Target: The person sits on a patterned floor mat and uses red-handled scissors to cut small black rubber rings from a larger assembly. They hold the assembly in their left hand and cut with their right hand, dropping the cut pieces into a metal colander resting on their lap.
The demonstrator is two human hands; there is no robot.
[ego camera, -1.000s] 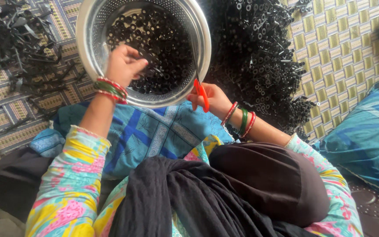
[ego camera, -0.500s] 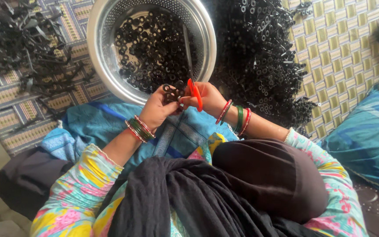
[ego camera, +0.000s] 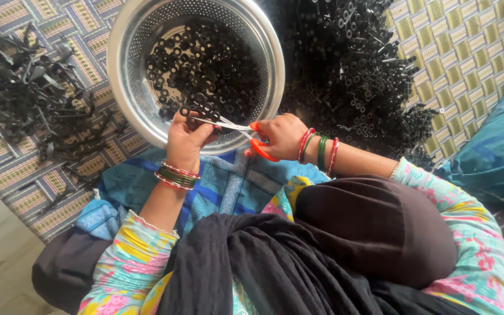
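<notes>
My left hand point(ego camera: 186, 139) pinches a short strip of joined black plastic rings point(ego camera: 198, 109) over the near rim of a steel colander bowl point(ego camera: 118, 87). In my right hand point(ego camera: 279, 135) are orange-handled scissors point(ego camera: 246, 135), their blades pointing left and touching the strip. Several loose black rings point(ego camera: 217, 61) lie inside the bowl. Both wrists carry red and green bangles.
A big heap of black ring parts point(ego camera: 351, 76) lies right of the bowl on the patterned mat point(ego camera: 468, 41). Black leftover stalks point(ego camera: 30, 99) are piled at the left. A blue cloth point(ego camera: 228, 181) covers my lap. A blue cushion point(ego camera: 497, 146) sits at the right.
My left hand has come out of the bowl with a strip of rings and met the right hand at the near rim. The scissors now lie across the strip.
</notes>
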